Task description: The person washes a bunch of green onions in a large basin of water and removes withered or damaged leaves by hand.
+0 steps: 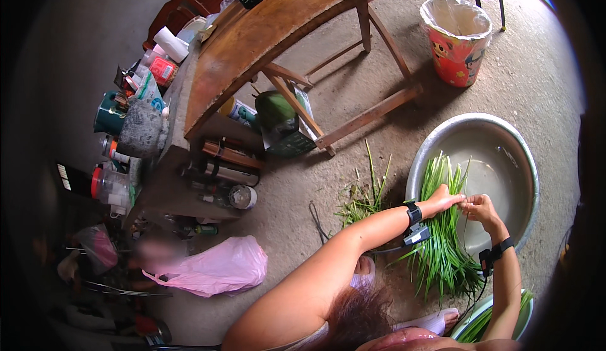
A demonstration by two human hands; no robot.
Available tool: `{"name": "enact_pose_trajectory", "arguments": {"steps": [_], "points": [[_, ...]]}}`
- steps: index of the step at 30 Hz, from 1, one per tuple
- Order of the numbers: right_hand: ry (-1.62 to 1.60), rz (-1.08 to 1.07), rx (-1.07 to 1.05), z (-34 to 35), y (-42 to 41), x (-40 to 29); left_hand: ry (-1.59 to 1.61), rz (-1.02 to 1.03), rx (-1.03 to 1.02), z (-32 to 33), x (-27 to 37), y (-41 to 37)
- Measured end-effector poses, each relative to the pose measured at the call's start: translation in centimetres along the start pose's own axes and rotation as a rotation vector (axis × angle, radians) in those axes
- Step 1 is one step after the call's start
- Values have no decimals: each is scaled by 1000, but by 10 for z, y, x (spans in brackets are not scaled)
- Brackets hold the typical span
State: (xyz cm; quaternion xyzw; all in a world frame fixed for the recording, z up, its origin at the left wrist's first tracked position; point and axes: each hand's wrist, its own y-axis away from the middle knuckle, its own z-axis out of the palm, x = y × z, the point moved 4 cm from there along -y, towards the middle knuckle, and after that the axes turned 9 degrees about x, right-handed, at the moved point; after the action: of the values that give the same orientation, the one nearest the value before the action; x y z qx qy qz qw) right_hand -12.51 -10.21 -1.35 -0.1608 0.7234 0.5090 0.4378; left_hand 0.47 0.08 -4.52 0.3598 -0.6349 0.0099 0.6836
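Note:
A bunch of long green leaf stalks, probably garlic chives [442, 244], lies across the near left rim of a wide metal basin [532, 171]. My left hand [444, 199] grips the bunch near its middle, its curled fingers partly hidden by the stalks. Just beside it, over the basin, my right hand [483, 211] has its fingertips pinched at a thin stalk. The two hands' fingertips meet or nearly meet. Each wrist wears a black strap, with a small device on the left one.
Plant trimmings [362, 204] lie on the concrete floor left of the basin. A pale green tub [530, 310] with more stalks stands by my right arm. Beyond are a red lined bin [457, 60] and a wooden table [284, 10]. A pink plastic bag [232, 266] lies left.

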Motion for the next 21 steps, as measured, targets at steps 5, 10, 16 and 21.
{"name": "enact_pose_trajectory", "arguments": {"steps": [5,10,16,21], "points": [[-32,-6,-30,2,-1,1,32,-11,-15,-3,-5,1],[-46,-36,-33,5,4,-12,-12,-28,0,-4,-2,4],[-129,-6,1,0,-7,2,-85,-106,94,-8,10,10],[-103,-7,-56,0,-3,-1,20,-56,38,-4,3,6]]}}
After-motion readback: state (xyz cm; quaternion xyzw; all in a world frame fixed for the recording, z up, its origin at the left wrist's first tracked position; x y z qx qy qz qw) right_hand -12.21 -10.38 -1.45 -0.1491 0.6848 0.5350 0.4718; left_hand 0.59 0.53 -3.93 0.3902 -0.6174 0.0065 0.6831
